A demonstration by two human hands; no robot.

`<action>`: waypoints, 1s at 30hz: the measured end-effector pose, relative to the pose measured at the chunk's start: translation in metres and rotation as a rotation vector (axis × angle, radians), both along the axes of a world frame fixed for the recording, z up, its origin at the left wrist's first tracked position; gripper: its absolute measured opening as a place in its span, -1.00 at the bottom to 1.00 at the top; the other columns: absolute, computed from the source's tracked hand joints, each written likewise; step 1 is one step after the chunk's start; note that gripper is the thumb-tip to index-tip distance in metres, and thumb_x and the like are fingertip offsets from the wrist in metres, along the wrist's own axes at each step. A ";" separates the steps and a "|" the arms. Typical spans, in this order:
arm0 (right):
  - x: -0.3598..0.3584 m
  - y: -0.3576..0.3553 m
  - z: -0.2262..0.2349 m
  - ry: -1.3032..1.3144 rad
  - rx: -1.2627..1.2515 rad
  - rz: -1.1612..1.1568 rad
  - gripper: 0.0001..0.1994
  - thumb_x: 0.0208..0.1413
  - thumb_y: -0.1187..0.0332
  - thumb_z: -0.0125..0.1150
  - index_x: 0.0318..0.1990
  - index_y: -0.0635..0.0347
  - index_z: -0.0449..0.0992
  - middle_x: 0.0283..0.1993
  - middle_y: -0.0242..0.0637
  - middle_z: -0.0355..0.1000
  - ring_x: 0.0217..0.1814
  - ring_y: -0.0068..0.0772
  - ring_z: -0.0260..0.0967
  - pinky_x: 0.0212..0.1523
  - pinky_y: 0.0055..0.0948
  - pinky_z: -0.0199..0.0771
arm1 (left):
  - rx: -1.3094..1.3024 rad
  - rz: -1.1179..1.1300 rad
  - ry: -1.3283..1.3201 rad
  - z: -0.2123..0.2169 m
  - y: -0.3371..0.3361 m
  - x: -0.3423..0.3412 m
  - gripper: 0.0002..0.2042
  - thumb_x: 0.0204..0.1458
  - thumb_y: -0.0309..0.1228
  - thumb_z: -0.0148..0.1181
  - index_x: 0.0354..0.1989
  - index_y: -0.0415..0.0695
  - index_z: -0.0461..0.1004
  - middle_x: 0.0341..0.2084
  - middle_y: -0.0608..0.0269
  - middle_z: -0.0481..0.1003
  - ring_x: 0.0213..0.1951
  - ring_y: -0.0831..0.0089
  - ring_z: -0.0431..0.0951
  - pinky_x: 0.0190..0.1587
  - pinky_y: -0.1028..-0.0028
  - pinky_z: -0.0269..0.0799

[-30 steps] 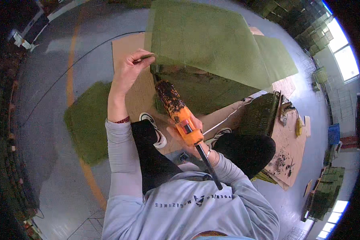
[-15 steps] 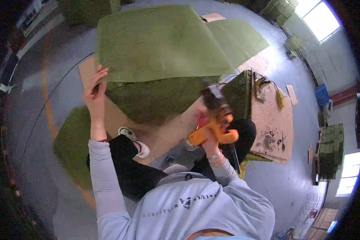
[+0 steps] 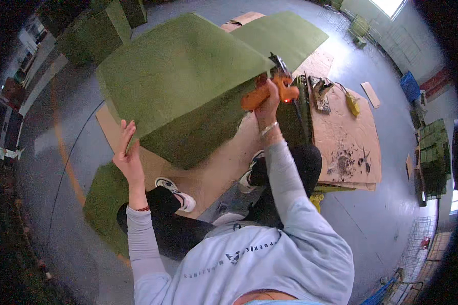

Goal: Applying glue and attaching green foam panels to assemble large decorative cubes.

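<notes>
A large sheet of green felt-like fabric (image 3: 183,81) is lifted in front of me, folded over a green block beneath it. My left hand (image 3: 125,150) presses flat against the sheet's lower left edge, fingers spread. My right hand (image 3: 269,96) is closed on an orange glue gun (image 3: 262,94), held at the sheet's right edge with its nozzle pointing up and away. A small red light glows beside the gun. My legs in black trousers and white shoes rest on a cardboard sheet (image 3: 219,173) below.
A low cardboard-topped bench (image 3: 346,137) stained with dark glue stands to the right, with tools and a yellow object on it. More green fabric (image 3: 104,198) lies on the floor at left. Stacked green blocks (image 3: 432,152) sit far right. Grey floor surrounds me.
My right hand has carried the glue gun from near my lap up and right to the sheet's edge. My left hand slid down along the sheet's left edge. The view turned.
</notes>
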State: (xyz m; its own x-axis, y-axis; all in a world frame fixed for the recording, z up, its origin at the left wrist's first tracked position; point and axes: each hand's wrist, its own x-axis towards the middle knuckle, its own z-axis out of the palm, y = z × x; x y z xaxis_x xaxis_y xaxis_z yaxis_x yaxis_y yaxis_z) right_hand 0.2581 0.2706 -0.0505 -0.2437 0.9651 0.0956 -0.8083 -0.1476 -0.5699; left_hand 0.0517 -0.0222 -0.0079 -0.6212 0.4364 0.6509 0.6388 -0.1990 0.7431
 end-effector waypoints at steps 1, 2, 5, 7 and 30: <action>0.006 0.008 0.000 -0.001 -0.003 -0.003 -0.83 0.00 0.38 0.09 -0.24 0.17 0.39 -0.31 -0.40 0.36 -0.27 -0.53 0.33 -0.22 -0.50 0.35 | -0.068 0.005 0.009 0.005 0.001 0.002 -0.73 -0.08 -0.62 0.07 -0.17 -0.14 0.49 -0.09 0.18 0.43 0.07 0.31 0.32 0.16 0.31 0.10; 0.013 0.015 0.000 -0.134 -0.006 -0.078 -0.81 0.00 0.39 0.08 -0.21 0.19 0.38 -0.28 -0.38 0.37 -0.23 -0.52 0.33 -0.18 -0.50 0.34 | -0.136 0.011 0.017 0.010 0.002 0.003 -0.73 -0.12 -0.63 0.10 -0.20 -0.12 0.51 -0.13 0.22 0.46 0.06 0.30 0.34 0.16 0.30 0.11; 0.037 0.008 -0.003 -0.341 0.118 -0.183 -0.78 0.00 0.40 0.07 -0.17 0.23 0.38 -0.22 -0.32 0.38 -0.16 -0.48 0.34 -0.11 -0.51 0.33 | -0.357 0.152 0.616 0.047 -0.007 0.003 -0.77 -0.16 -0.63 0.13 -0.29 -0.11 0.52 -0.23 0.25 0.50 0.00 0.27 0.38 0.14 0.30 0.15; 0.053 -0.026 -0.002 -0.410 0.243 -0.230 -0.75 -0.01 0.41 0.11 -0.13 0.21 0.37 -0.21 -0.33 0.37 -0.18 -0.50 0.31 -0.14 -0.50 0.31 | -0.403 0.059 0.585 0.059 -0.016 -0.008 -0.79 -0.17 -0.61 0.15 -0.31 -0.13 0.52 -0.25 0.24 0.50 -0.02 0.27 0.40 0.12 0.31 0.18; -0.018 -0.243 -0.001 -0.373 0.542 0.671 -0.76 -0.06 0.59 0.12 -0.18 0.24 0.35 -0.18 -0.29 0.36 -0.12 -0.48 0.29 -0.09 -0.48 0.31 | -0.230 -0.303 -0.103 0.040 -0.015 -0.048 -0.88 -0.06 -0.53 0.14 -0.33 -0.26 0.50 -0.38 0.32 0.48 -0.31 0.61 0.43 -0.27 0.62 0.33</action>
State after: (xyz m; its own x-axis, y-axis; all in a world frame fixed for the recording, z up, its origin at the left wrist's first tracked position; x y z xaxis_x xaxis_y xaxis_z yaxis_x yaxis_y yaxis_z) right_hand 0.2405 0.0274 -0.0518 -0.8384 0.4587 0.2944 -0.4020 -0.1556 -0.9023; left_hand 0.0037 -0.0376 0.0316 -0.4982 0.7375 0.4559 0.4966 -0.1882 0.8473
